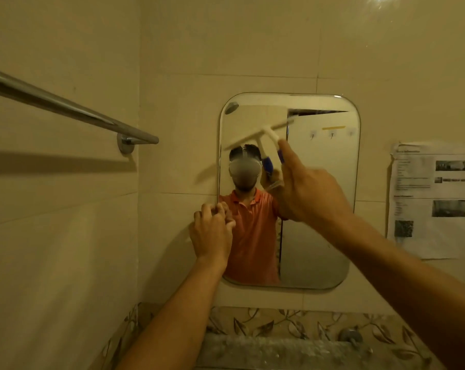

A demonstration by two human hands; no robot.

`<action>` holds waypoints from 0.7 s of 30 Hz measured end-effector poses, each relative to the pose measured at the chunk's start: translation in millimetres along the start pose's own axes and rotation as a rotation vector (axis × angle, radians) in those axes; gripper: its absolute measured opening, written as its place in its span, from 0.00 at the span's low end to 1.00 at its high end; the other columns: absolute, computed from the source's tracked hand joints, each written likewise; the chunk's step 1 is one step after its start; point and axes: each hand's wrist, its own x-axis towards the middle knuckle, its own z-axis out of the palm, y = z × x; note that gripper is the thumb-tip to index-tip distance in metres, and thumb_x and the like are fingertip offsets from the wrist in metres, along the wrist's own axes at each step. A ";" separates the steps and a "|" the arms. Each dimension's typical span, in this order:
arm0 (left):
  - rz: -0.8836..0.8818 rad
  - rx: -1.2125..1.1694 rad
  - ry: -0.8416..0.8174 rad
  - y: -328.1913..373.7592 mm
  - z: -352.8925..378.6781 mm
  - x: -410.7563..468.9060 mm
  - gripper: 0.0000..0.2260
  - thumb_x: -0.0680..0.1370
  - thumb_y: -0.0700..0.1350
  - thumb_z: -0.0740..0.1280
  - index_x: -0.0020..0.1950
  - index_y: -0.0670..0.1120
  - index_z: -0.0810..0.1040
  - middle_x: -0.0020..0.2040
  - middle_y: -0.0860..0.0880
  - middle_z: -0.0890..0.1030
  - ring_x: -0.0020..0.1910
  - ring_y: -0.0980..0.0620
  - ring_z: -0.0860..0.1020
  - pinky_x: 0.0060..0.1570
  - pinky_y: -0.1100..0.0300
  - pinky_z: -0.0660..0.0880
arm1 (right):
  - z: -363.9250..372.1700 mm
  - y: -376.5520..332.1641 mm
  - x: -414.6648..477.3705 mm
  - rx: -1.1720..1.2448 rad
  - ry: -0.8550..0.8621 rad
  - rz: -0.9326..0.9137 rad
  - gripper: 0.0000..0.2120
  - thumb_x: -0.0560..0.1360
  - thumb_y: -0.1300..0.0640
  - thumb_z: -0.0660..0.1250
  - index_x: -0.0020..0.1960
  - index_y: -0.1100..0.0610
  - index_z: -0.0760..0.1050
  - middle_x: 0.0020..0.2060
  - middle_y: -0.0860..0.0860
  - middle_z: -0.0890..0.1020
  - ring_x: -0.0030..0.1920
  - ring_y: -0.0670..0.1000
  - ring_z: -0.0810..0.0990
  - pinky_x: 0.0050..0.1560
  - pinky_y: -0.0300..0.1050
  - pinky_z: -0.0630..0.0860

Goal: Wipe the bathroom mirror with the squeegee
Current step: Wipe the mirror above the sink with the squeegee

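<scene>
A rounded rectangular mirror (319, 209) hangs on the beige tiled wall ahead. My right hand (308, 193) grips the blue handle of a white squeegee (260, 132), whose blade lies tilted across the mirror's upper left part, blurred by motion. My left hand (212, 233) is at the mirror's left edge with its fingers curled; it seems to hold nothing. The mirror shows a person in an orange shirt and the squeegee's reflection.
A chrome towel bar (65, 105) juts out from the left wall at head height. A printed paper sheet (431, 198) is stuck to the wall right of the mirror. Below runs a leaf-patterned tile border (279, 324) with a wall fitting (350, 336).
</scene>
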 end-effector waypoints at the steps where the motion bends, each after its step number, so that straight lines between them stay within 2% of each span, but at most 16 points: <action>1: 0.012 0.005 0.002 -0.9 0.6 0.5 0.21 0.78 0.59 0.68 0.68 0.51 0.77 0.61 0.48 0.75 0.58 0.48 0.74 0.53 0.54 0.76 | -3.0 -8.3 18.4 -0.020 0.024 -0.021 0.27 0.86 0.46 0.50 0.81 0.44 0.42 0.29 0.51 0.75 0.24 0.50 0.73 0.26 0.48 0.77; 4: 0.036 0.022 0.013 -2.3 1.9 3.0 0.21 0.77 0.59 0.69 0.65 0.49 0.79 0.60 0.48 0.76 0.57 0.47 0.74 0.51 0.54 0.76 | -6.8 -33.2 61.1 -0.060 0.050 -0.055 0.28 0.86 0.51 0.53 0.81 0.45 0.44 0.31 0.54 0.75 0.26 0.52 0.73 0.28 0.49 0.77; 8: 0.062 0.037 0.019 -3.9 3.0 4.0 0.21 0.77 0.59 0.69 0.65 0.49 0.79 0.59 0.48 0.76 0.57 0.47 0.74 0.51 0.53 0.75 | 0.9 -44.4 83.5 -0.132 0.030 -0.038 0.31 0.85 0.54 0.54 0.81 0.45 0.42 0.33 0.54 0.72 0.28 0.50 0.71 0.25 0.42 0.66; 10: 0.080 0.038 0.018 -5.5 3.1 4.7 0.21 0.77 0.59 0.69 0.65 0.49 0.79 0.59 0.48 0.76 0.57 0.47 0.74 0.53 0.53 0.74 | 8.4 -39.2 78.9 -0.138 0.037 -0.036 0.33 0.84 0.55 0.56 0.82 0.45 0.40 0.33 0.54 0.72 0.27 0.50 0.71 0.25 0.41 0.64; 15: 0.076 0.074 0.017 -4.4 -0.1 5.7 0.21 0.76 0.61 0.69 0.64 0.51 0.80 0.58 0.50 0.75 0.58 0.48 0.72 0.55 0.53 0.72 | 34.2 -10.2 36.8 -0.156 0.044 -0.039 0.39 0.83 0.52 0.62 0.81 0.45 0.36 0.30 0.52 0.73 0.24 0.49 0.73 0.22 0.40 0.68; 18: 0.085 0.081 0.001 -4.3 -3.7 6.5 0.19 0.77 0.61 0.68 0.62 0.51 0.80 0.59 0.50 0.75 0.59 0.48 0.71 0.55 0.53 0.71 | 46.0 10.9 3.1 -0.137 0.021 -0.021 0.38 0.84 0.51 0.61 0.80 0.43 0.35 0.29 0.51 0.73 0.22 0.48 0.73 0.20 0.42 0.72; 21: 0.095 0.111 -0.015 -4.6 -5.1 7.0 0.21 0.78 0.61 0.67 0.66 0.51 0.78 0.59 0.50 0.74 0.59 0.48 0.71 0.55 0.53 0.71 | 51.2 28.2 -34.7 -0.159 -0.039 -0.027 0.38 0.84 0.53 0.59 0.79 0.43 0.32 0.29 0.50 0.73 0.22 0.47 0.72 0.21 0.42 0.73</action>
